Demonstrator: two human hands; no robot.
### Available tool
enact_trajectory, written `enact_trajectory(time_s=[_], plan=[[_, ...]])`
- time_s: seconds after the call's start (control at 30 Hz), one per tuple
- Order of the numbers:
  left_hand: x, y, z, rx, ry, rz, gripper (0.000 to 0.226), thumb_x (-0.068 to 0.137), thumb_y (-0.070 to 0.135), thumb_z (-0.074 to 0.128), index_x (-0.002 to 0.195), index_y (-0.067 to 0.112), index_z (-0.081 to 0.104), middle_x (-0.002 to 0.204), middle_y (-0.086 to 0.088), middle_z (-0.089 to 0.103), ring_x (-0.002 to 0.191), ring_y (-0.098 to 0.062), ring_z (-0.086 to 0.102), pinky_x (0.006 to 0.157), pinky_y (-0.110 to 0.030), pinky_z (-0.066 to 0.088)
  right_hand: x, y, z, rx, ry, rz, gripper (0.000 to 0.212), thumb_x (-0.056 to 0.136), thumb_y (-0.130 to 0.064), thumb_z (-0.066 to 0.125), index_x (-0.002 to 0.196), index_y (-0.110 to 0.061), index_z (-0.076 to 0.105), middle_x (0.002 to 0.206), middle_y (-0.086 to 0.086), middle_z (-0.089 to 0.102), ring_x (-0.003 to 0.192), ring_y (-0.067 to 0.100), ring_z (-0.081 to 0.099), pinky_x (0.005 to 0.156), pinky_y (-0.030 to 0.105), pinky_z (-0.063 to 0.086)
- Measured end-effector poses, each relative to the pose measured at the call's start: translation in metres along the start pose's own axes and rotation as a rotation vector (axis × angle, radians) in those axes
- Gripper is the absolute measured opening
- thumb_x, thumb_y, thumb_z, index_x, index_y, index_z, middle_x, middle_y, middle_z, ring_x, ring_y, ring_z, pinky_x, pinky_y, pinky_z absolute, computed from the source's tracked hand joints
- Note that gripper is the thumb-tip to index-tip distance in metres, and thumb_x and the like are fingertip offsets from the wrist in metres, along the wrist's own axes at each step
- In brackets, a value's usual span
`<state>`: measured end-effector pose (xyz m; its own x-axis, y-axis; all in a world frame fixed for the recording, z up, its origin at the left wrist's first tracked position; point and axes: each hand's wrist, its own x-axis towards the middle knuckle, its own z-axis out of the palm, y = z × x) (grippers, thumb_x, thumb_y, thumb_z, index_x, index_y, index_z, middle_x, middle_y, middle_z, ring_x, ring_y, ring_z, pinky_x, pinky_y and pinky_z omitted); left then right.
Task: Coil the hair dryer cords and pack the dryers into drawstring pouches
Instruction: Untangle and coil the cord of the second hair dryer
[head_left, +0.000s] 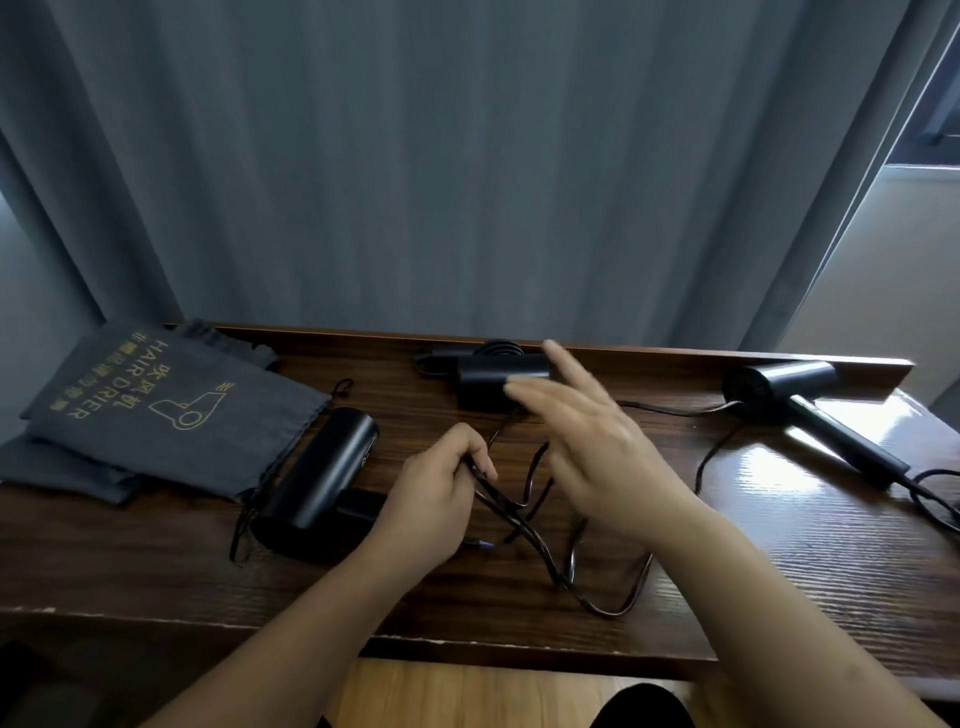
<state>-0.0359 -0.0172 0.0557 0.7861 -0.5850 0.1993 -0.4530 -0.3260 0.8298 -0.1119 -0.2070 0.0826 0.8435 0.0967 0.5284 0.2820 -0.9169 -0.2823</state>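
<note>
Left hand (441, 483) at frame centre pinches a few turns of cord (524, 512), grip curled tight around the bundle just above the desk (675, 613). Right hand (592, 447) hovers a bit right and above, fingers spread and slightly blurred, grip wide, holding nothing. Loose cord trails down and right from the left hand in a long loop toward the lower centre-right, passing under the right hand, so the right hand is the nearer one to the slack. The cord seems to run back to the near dryer (317, 478), lying just left of the left hand, barrel angled from lower left to upper right; connection hidden by the wrist. Middle dryer (501, 374) sits at the desk's far edge, behind the right fingertips. Third dryer (810, 415) lies at right, handle pointing lower right, its cord uncoiled. Pouches (156, 410) stacked flat at left, all unfilled by the look. Judgement: coiling the first cord, early in the task; next loop likely needs the right hand to drop onto the slack below it.
</note>
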Motion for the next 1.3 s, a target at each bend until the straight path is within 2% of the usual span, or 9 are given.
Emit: enact_trajectory(time_s=[0.2, 0.3, 0.47, 0.6, 0.73, 0.87, 1.03, 1.13, 1.3], plan=[[-0.003, 0.006, 0.005, -0.073, -0.047, 0.007, 0.037, 0.100, 0.003, 0.045, 0.079, 0.031, 0.057, 0.079, -0.004, 0.066, 0.061, -0.009, 0.056, 0.054, -0.028, 0.047, 0.009, 0.002, 0.013, -0.107, -0.223, -0.050, 0.026, 0.096, -0.029, 0.060, 0.121, -0.024, 0.068, 0.107, -0.006, 0.066, 0.103, 0.015, 0.057, 0.092, 0.038, 0.050], [-0.005, 0.005, 0.008, -0.148, -0.137, -0.023, 0.030, 0.101, 0.006, 0.047, 0.083, 0.027, 0.060, 0.098, 0.004, 0.072, 0.085, -0.020, 0.069, 0.077, -0.043, 0.060, 0.008, 0.008, 0.010, -0.042, -0.015, 0.090, 0.014, 0.096, -0.034, 0.062, 0.100, -0.028, 0.074, 0.094, -0.015, 0.065, 0.090, 0.003, 0.058, 0.081, 0.029, 0.053], [-0.012, 0.013, 0.014, -0.292, -0.244, -0.003, 0.049, 0.102, 0.003, 0.046, 0.075, 0.040, 0.061, 0.109, 0.008, 0.074, 0.106, -0.010, 0.068, 0.093, -0.036, 0.055, 0.015, 0.012, -0.002, 0.178, 0.487, 0.452, 0.013, 0.102, -0.023, 0.055, 0.091, -0.023, 0.062, 0.068, -0.010, 0.065, 0.064, 0.001, 0.059, 0.061, 0.009, 0.041], [-0.012, 0.015, 0.013, -0.299, -0.281, 0.011, 0.037, 0.103, 0.010, 0.050, 0.079, 0.036, 0.063, 0.101, 0.005, 0.074, 0.103, -0.010, 0.068, 0.095, -0.033, 0.052, 0.020, 0.033, -0.008, 0.256, 0.615, 0.688, 0.020, 0.105, -0.029, 0.045, 0.095, -0.019, 0.060, 0.068, -0.003, 0.069, 0.069, 0.008, 0.065, 0.072, 0.028, 0.050], [-0.009, 0.012, 0.008, -0.239, -0.223, 0.016, 0.032, 0.103, 0.010, 0.048, 0.083, 0.030, 0.063, 0.093, 0.002, 0.068, 0.092, -0.021, 0.065, 0.089, -0.041, 0.054, 0.009, 0.059, -0.001, 0.075, 0.325, 0.835, 0.019, 0.103, -0.028, 0.049, 0.100, -0.021, 0.066, 0.091, 0.002, 0.073, 0.096, 0.025, 0.066, 0.084, 0.040, 0.052], [-0.002, 0.006, 0.008, -0.136, -0.154, 0.017, 0.035, 0.101, 0.004, 0.046, 0.084, 0.030, 0.063, 0.079, 0.004, 0.063, 0.078, -0.013, 0.062, 0.083, -0.032, 0.053, 0.000, 0.043, 0.003, -0.251, 0.237, 0.312, 0.055, 0.089, 0.002, 0.051, 0.143, -0.010, 0.053, 0.149, 0.005, 0.051, 0.150, 0.029, 0.026, 0.121, 0.048, 0.027], [-0.001, 0.005, 0.012, -0.160, -0.095, 0.018, 0.036, 0.099, 0.001, 0.047, 0.079, 0.027, 0.062, 0.078, 0.013, 0.060, 0.073, 0.000, 0.056, 0.070, -0.015, 0.046, 0.003, 0.012, 0.011, -0.025, -0.302, -0.024, 0.045, 0.098, -0.024, 0.058, 0.142, -0.032, 0.052, 0.130, -0.019, 0.057, 0.129, -0.002, 0.045, 0.118, 0.033, 0.030], [0.000, 0.002, 0.013, -0.245, -0.094, 0.019, 0.036, 0.098, -0.003, 0.047, 0.079, 0.022, 0.064, 0.101, 0.007, 0.068, 0.098, -0.006, 0.064, 0.091, -0.029, 0.050, 0.003, 0.023, 0.010, -0.002, -0.159, 0.023, 0.020, 0.095, -0.032, 0.066, 0.114, -0.028, 0.071, 0.101, -0.020, 0.062, 0.093, -0.002, 0.057, 0.088, 0.029, 0.053], [-0.004, 0.003, 0.010, -0.379, -0.160, -0.037, 0.031, 0.102, -0.003, 0.041, 0.084, 0.011, 0.061, 0.117, 0.007, 0.071, 0.111, -0.012, 0.068, 0.091, -0.031, 0.054, 0.003, 0.025, 0.004, 0.109, 0.236, 0.289, 0.014, 0.098, -0.028, 0.063, 0.105, -0.025, 0.075, 0.085, -0.022, 0.067, 0.082, -0.001, 0.065, 0.074, 0.014, 0.049]])
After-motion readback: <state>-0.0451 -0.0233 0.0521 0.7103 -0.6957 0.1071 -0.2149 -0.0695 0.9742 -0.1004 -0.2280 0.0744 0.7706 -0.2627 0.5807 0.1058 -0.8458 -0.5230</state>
